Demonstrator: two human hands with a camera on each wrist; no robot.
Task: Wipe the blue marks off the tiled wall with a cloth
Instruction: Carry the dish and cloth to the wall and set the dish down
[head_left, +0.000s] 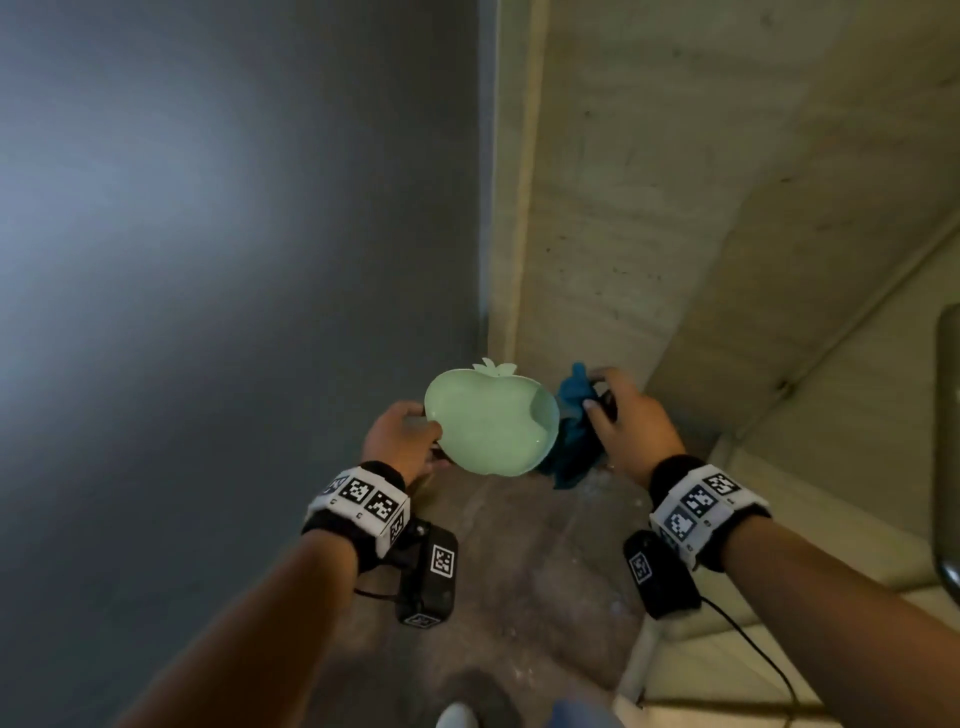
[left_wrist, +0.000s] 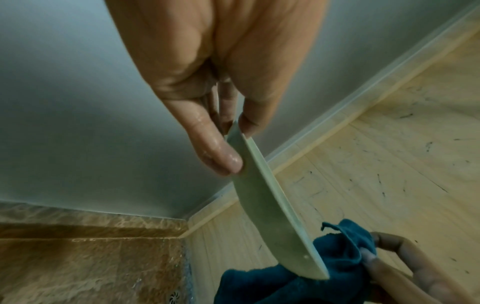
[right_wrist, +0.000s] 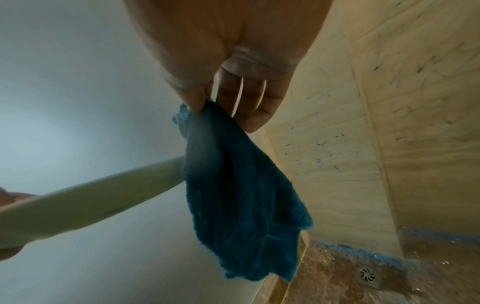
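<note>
My left hand (head_left: 402, 436) grips the left rim of a pale green apple-shaped dish (head_left: 491, 428), thumb on top; the left wrist view shows the dish (left_wrist: 272, 207) edge-on, pinched between thumb and fingers. My right hand (head_left: 626, 421) pinches a dark blue cloth (head_left: 574, 431), which hangs down just right of the dish. In the right wrist view the cloth (right_wrist: 239, 197) dangles from thumb and forefinger, the other fingers straight. The beige tiled wall (head_left: 649, 208) rises beyond, with small dark marks (right_wrist: 322, 152) scattered over it.
A grey glass panel (head_left: 234, 260) stands on the left and meets the tiled wall in a corner. The brown stone floor (head_left: 519, 545) has a round drain (right_wrist: 367, 275). A blue smear (right_wrist: 363, 250) runs along the foot of the wall.
</note>
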